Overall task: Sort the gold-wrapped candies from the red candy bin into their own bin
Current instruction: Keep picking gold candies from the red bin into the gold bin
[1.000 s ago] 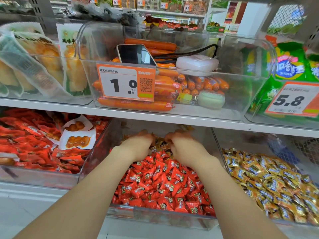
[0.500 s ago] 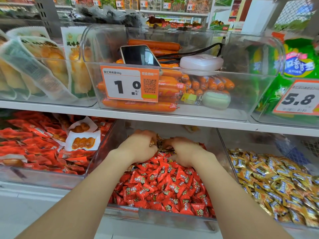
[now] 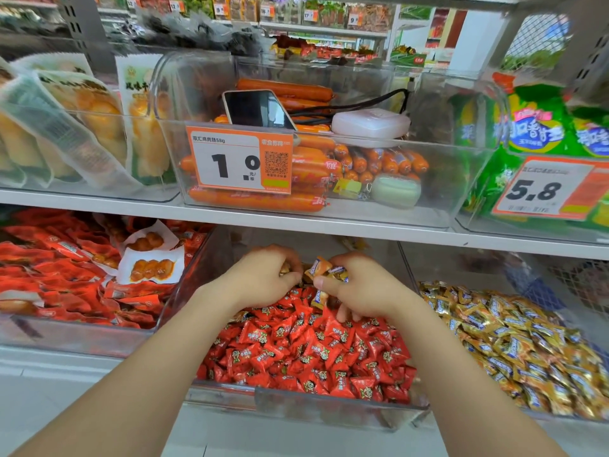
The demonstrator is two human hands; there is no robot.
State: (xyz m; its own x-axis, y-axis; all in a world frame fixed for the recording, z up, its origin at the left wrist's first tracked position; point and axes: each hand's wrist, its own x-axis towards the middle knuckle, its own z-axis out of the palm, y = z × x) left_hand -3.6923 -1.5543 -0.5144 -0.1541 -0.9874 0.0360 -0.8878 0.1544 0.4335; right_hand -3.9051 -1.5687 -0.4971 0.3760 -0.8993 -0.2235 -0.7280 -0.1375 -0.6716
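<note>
Gold-wrapped candies (image 3: 324, 270) are gripped in the closed fingers of both the left hand (image 3: 263, 275) and right hand (image 3: 359, 288) over the red candy bin (image 3: 329, 405), not yet carried to the well-filled gold bin (image 3: 514, 341) alongside.

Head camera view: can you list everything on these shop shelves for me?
Red candies: many, red, middle lower bin.
Gold-wrapped candies: many, gold, right lower bin; a few between the hands.
Red snack packets: many, red, left lower bin.
Sausages: many, orange, middle upper bin.
Phone: one, dark screen, on the sausages.
White case: one, white, beside the phone.
Price tags: two, orange and white, reading 1.0 and 5.8.
Green bags: several, upper right.
Yellow snack bags: several, upper left.
Left hand: closed on candies.
Right hand: pinching gold candies.
</note>
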